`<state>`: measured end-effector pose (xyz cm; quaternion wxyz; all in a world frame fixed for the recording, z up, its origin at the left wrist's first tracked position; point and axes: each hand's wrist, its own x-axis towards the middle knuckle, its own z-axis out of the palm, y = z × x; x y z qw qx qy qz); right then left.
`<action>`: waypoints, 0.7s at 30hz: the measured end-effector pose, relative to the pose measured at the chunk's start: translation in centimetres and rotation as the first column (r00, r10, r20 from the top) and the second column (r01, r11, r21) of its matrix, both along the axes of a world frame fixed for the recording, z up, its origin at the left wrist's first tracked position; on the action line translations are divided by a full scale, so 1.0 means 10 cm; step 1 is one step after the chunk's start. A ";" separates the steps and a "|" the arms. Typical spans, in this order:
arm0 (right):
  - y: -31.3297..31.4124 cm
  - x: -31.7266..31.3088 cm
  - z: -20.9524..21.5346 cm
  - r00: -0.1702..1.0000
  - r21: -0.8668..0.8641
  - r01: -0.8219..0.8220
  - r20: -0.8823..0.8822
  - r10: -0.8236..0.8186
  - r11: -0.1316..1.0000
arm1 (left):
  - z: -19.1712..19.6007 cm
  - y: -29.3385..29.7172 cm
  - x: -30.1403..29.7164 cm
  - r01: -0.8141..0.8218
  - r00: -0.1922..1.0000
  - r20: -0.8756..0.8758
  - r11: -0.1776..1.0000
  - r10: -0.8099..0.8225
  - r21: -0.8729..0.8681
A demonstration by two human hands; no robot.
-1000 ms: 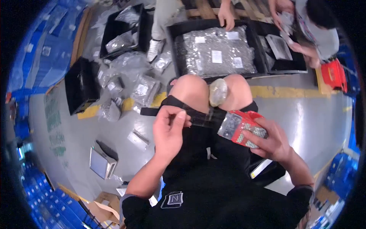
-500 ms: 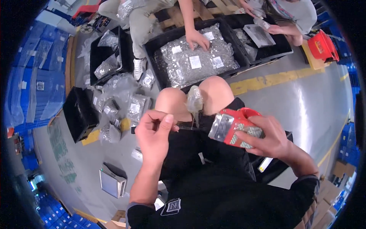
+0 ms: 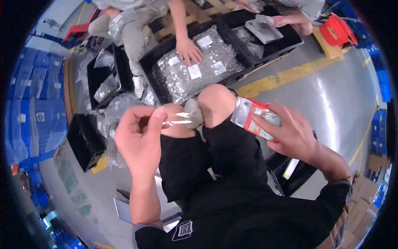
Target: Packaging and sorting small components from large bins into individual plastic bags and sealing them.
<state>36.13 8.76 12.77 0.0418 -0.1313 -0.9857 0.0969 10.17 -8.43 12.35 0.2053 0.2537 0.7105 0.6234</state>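
A: Where's the clear strip (image 3: pixel 179 118)?
B: Pinched in the left hand (image 3: pixel 139 139), over the bare knees, by a grey pouch (image 3: pixel 193 113).
A: And the right hand (image 3: pixel 292 133)?
B: Closed around a red-edged packet (image 3: pixel 253 117). A coworker's hand (image 3: pixel 188 50) rests in the black bin (image 3: pixel 154 62) of silvery bags.

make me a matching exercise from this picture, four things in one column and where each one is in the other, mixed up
Things:
1. red and silver packet
2. clear strip
3. black crate of silver bags
4. red container

Places:
A. on the floor beyond the knees
B. in the right hand
C. far right, beyond the yellow floor line
D. pinched in the left hand

Pairs: 1-B, 2-D, 3-A, 4-C
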 end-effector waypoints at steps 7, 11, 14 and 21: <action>0.21 -0.19 -0.38 0.870 0.452 -0.172 0.486 -0.079 0.875 | 0.41 0.88 0.43 0.094 0.619 -0.783 0.996 -0.063 -0.006; 1.21 0.52 -1.21 0.811 0.108 0.181 0.546 -0.210 0.978 | 0.74 0.97 0.47 0.120 0.839 -0.543 0.963 0.033 0.244; 1.67 0.99 -1.65 0.769 -0.070 0.572 0.392 -0.505 0.817 | 0.77 0.81 0.41 0.120 0.863 -0.502 0.987 -0.052 0.103; 1.93 1.70 -4.33 0.200 -0.465 0.885 0.321 -0.926 0.031 | 0.42 0.50 0.17 -0.004 0.822 -0.568 0.996 -0.045 -0.085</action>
